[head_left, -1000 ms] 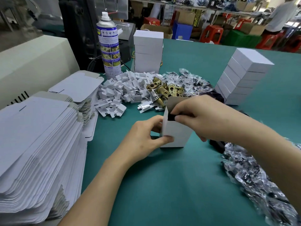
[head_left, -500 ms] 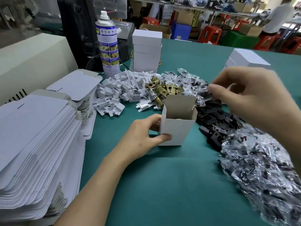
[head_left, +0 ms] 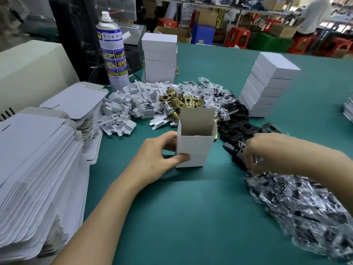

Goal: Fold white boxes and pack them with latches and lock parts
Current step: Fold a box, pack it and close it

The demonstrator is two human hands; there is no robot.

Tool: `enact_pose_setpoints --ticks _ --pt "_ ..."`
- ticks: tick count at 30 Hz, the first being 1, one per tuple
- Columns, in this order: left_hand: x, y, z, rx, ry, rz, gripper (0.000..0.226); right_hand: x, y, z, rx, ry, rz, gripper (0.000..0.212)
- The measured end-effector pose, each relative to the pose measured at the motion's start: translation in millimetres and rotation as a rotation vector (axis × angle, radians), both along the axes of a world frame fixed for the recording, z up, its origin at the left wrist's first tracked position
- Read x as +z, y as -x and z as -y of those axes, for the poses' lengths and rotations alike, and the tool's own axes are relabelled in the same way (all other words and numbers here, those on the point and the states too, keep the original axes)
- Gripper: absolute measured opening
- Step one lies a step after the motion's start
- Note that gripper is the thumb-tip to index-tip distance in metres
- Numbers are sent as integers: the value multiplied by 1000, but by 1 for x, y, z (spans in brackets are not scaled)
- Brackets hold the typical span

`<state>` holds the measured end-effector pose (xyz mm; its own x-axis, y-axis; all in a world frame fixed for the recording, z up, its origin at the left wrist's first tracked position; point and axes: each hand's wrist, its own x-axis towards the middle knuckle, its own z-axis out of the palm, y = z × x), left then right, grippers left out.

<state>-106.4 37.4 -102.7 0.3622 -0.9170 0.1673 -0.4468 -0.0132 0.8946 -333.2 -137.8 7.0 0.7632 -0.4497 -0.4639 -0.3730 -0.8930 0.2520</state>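
Since half a second back our right hand (head_left: 267, 152) has dropped out of the air. It's now down near the right edge of the bench (head_left: 191, 217), where the black plates (head_left: 238, 129) meet the heap of bagged parts (head_left: 305, 207). It's blurred, so we can't tell if its fingers have pinched anything yet. Our left hand (head_left: 158, 155) hasn't budged: thumb across the front face of the open box (head_left: 193, 150), the other fingers (head_left: 169, 135) curled round its left side. That keeps the box upright about mid-bench, top flap standing up at the back. Something glints low inside but we can't make out what, so we'd guess it's only partly filled and wants another piece before closing. Big picture: closed boxes (head_left: 267, 87) are stacked toward the far right and a second stack (head_left: 159, 58) sits by the far edge, so a decent batch looks done. Plenty left though, with a tall pile of flat blanks (head_left: 34, 169) at the left edge, plus white inserts (head_left: 129, 104) and brass latches (head_left: 179, 101) heaped behind the box.
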Motion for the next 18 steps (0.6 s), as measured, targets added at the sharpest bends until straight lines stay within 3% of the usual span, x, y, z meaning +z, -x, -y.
enact_pose_setpoints --ticks 2,5,9,11,14,18 --pt "0 0 0 2 1 5 39 4 0 6 -36 4 115 22" --pt "0 0 0 4 -3 13 38 19 -2 8 -85 -105 461 19" --pt "0 0 1 9 -4 22 39 43 -15 -11 -164 -504 1098 19" --pt "-1 0 1 14 -5 22 38 47 -29 -24 -188 -659 1281 13" --pt "-1 1 1 18 3 18 39 44 -53 -44 -101 -446 1306 8" --pt "1 2 1 18 5 1 44 31 -73 -64 28 -67 1011 9"
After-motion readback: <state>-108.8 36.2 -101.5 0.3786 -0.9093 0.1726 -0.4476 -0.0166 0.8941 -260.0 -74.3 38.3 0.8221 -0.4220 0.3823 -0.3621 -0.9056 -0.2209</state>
